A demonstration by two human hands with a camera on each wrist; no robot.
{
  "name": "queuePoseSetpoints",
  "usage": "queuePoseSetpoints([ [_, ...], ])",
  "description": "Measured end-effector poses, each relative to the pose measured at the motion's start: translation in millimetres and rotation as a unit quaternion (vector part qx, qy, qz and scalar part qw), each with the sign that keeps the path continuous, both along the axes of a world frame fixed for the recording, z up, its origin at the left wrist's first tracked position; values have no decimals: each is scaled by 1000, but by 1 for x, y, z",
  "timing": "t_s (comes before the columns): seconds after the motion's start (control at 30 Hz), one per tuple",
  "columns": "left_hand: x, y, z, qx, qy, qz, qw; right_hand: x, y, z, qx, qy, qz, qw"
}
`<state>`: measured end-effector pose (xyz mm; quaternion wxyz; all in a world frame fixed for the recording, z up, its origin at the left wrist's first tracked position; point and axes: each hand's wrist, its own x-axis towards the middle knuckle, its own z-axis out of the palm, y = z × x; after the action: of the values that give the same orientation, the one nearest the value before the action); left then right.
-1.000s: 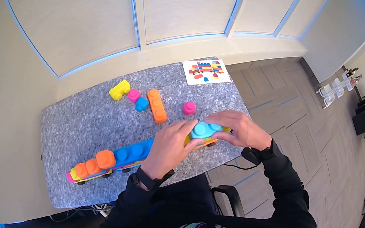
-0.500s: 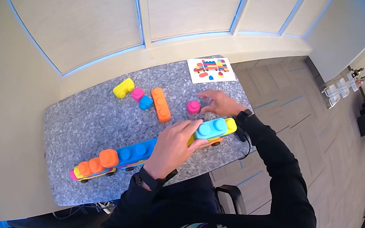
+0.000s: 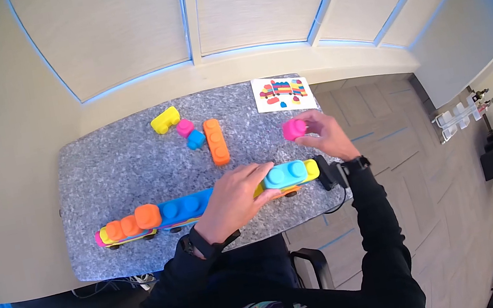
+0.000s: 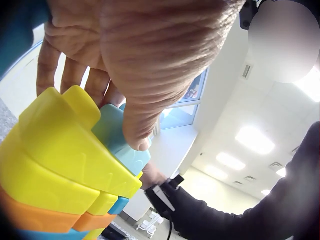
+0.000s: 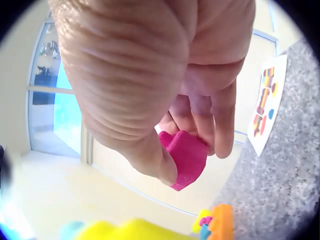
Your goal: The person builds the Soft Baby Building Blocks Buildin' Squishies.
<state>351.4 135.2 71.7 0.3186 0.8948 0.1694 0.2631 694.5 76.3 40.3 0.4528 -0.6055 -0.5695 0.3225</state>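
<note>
My right hand pinches a small pink building block between thumb and fingers, above the table's right part. In the right wrist view the pink block shows its rounded studs. My left hand straddles the rear car of a block train, thumb on the near side. In the left wrist view that thumb lies against a light blue block, the fingers beyond it. Yellow blocks sit beside and under the light blue one, over orange and blue layers. The left palm hides part of the train in the head view.
A long orange block, a blue block, another pink block and a yellow block lie behind the train. A picture card lies at the back right. Blue and orange blocks top the train's left cars.
My right hand let go of the train's rear, reached to the pink block, picked it up and moved it right. The left hand stays on the train.
</note>
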Motion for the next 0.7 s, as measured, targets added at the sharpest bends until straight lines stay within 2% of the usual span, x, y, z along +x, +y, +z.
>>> queuePoseSetpoints([
  [0.17, 1, 0, 0, 2, 0, 1, 1000, -6, -61, 49, -30, 11, -3, 999],
  [0.27, 1, 1, -1, 1, 10, 1, 1000, -20, -79, 67, -31, -72, 54, 995],
  [0.37, 1, 1, -1, -1, 21, 1, 1000, -24, -82, 69, -24, -106, 80, 991],
  [0.7, 1, -1, -4, 7, 4, 4, 1000, -30, -84, 68, -12, -117, 85, 989],
])
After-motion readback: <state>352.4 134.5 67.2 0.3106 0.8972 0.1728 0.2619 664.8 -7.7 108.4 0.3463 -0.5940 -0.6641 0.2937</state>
